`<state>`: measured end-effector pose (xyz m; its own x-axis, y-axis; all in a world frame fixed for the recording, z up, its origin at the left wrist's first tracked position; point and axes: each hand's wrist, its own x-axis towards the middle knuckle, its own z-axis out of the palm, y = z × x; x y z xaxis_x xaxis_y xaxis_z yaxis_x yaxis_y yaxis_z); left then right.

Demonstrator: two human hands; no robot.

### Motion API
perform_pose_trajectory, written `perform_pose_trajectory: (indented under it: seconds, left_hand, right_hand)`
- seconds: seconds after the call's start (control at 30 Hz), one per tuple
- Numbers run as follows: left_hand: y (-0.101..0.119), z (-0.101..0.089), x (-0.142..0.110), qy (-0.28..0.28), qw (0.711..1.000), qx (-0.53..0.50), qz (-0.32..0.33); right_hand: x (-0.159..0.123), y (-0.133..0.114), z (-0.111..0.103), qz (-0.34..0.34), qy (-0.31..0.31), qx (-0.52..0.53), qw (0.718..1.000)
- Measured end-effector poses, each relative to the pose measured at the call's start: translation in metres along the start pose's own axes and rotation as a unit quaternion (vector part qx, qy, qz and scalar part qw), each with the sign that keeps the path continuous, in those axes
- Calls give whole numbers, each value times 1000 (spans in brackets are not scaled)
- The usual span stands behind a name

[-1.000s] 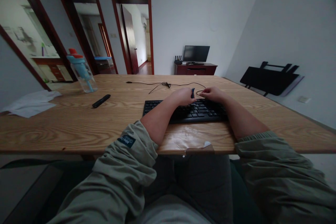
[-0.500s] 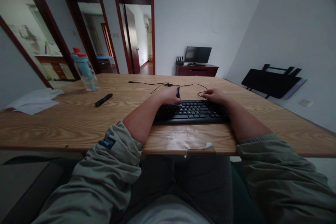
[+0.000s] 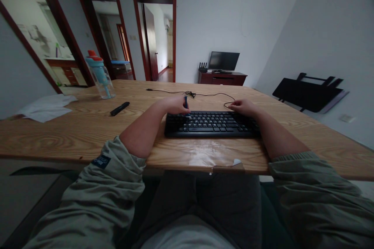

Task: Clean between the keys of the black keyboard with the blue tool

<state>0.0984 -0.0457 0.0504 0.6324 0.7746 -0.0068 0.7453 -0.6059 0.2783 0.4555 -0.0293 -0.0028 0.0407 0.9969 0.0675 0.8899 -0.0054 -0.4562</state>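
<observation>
A black keyboard [image 3: 210, 129] lies flat close to the table's front edge. Above its left part, my left hand [image 3: 177, 105] is closed around a small blue brush [image 3: 186, 102], held upright with its lower end down at the keys. My right hand [image 3: 243, 107] grips the far right edge of the keyboard; its lower fingers are partly hidden. The keyboard's thin black cable [image 3: 213, 94] runs behind both hands across the table, with a tied bundle in its middle.
On the left of the wooden table [image 3: 96, 136] are a black marker-like stick [image 3: 119, 108], a clear bottle with a red lid [image 3: 101, 76] and white tissue [image 3: 48, 107]. A clear film with a peeling corner [image 3: 236, 162] covers the front edge. A monitor [image 3: 224, 61] stands beyond.
My left hand has moved left along the keyboard with the brush, uncovering more keys. My right hand stays at the right edge. The view has shifted slightly.
</observation>
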Motion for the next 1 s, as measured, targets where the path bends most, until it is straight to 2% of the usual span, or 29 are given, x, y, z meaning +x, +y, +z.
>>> perform_pose_trajectory:
  seconds: [0.13, 0.33, 0.47, 0.73, 0.87, 1.0]
  left_hand:
    - [-12, -5, -7, -10, 999, -3, -43]
    - [-39, -9, -15, -16, 999, 2, -42]
    - [-49, -12, -22, -18, 998, 10, -59]
    - [-68, -18, -32, -42, 996, 0, -84]
    - [-56, -27, -30, -42, 991, 47, -114]
    - [-17, -32, -11, -19, 984, 136, -111]
  right_hand:
    - [4, 4, 2, 10, 3, 6, 1000]
    - [3, 2, 1, -2, 4, -3, 1000]
    - [-2, -5, 0, 7, 12, -20, 1000]
    - [-9, -12, -2, 6, 12, 11, 1000]
    - [-9, -14, -4, 16, -2, 3, 1000]
    - [-3, -6, -3, 3, 1, -5, 1000]
